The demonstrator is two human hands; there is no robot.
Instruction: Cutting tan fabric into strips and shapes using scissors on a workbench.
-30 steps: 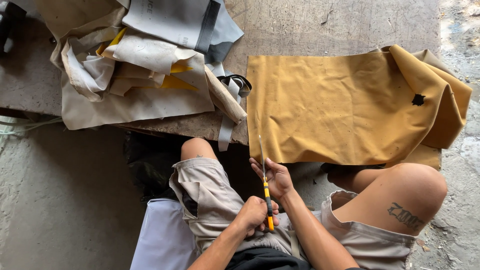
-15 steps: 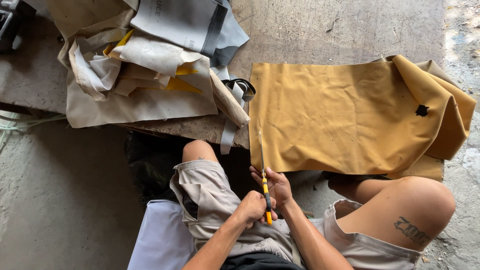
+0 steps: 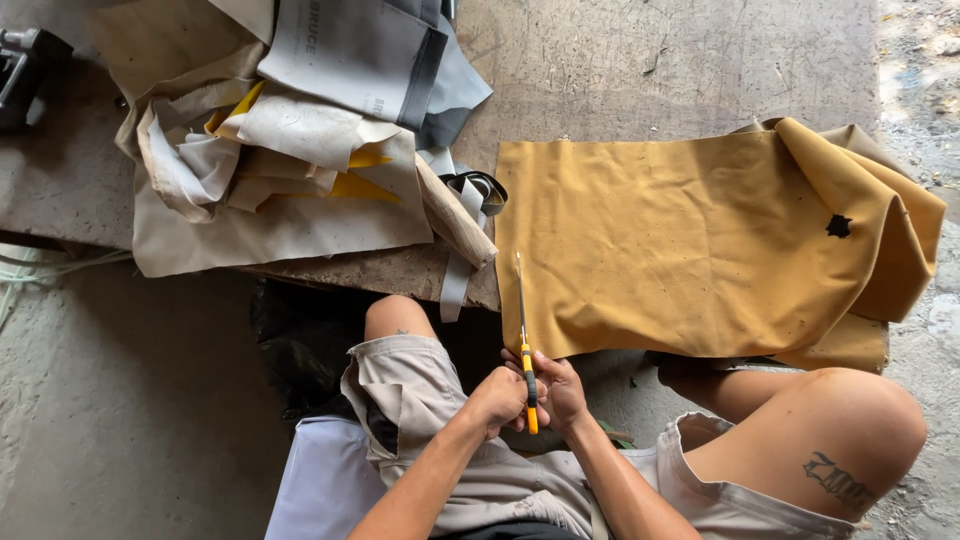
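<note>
Both hands, left (image 3: 497, 398) and right (image 3: 560, 392), grip the yellow-handled utility knife (image 3: 526, 372) over the lap, blade extended long. Mustard fabric (image 3: 690, 245) lies flat on the surface (image 3: 660, 60), uncut apparently; cutting seems not begun.

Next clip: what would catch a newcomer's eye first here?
The mustard-yellow cloth spread over the right half of the workbench, bunched at its far right with a small dark mark. Just below its left edge, both hands, left hand and right hand, grip a yellow-handled knife with its long blade pointing up at the cloth. To the left lies a heap of pale and grey scraps.
</note>
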